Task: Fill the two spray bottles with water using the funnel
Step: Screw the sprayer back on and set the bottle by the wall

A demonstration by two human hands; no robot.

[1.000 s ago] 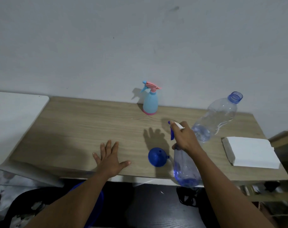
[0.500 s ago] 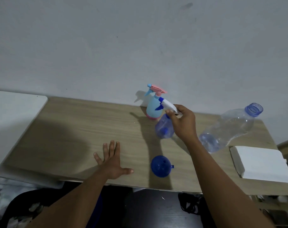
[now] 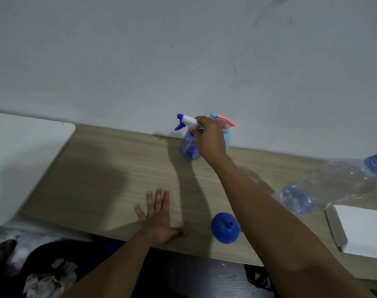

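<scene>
Left hand (image 3: 159, 216) lies flat on the wooden table (image 3: 97, 179), near the front edge. Its palm is down, the fingers are straight and a little spread, and it holds nothing. Further left, a white surface (image 3: 22, 158) borders the table.

To the right of this hand, at the back of the table close to the wall (image 3: 183, 61), is the transparent blue spray bottle (image 3: 188, 148). Its white and blue spray head is on and the nozzle points to the left. The right hand (image 3: 209, 138) grips this bottle from the right side, with the fingers curled around the neck just under the spray head. I cannot tell if the base of the bottle touches the table or is just above it.

Directly behind the right hand stands the light blue spray bottle (image 3: 226, 136) with a pink head, partly hidden by the hand.

Near the front edge, under the right forearm, lies the blue funnel (image 3: 224, 227), apart from both hands.

Further right is the clear water bottle (image 3: 333, 183) without a cap; its blue neck points to the upper right. Just beside its base, at the right edge of the view, lies a white box (image 3: 364, 229).
</scene>
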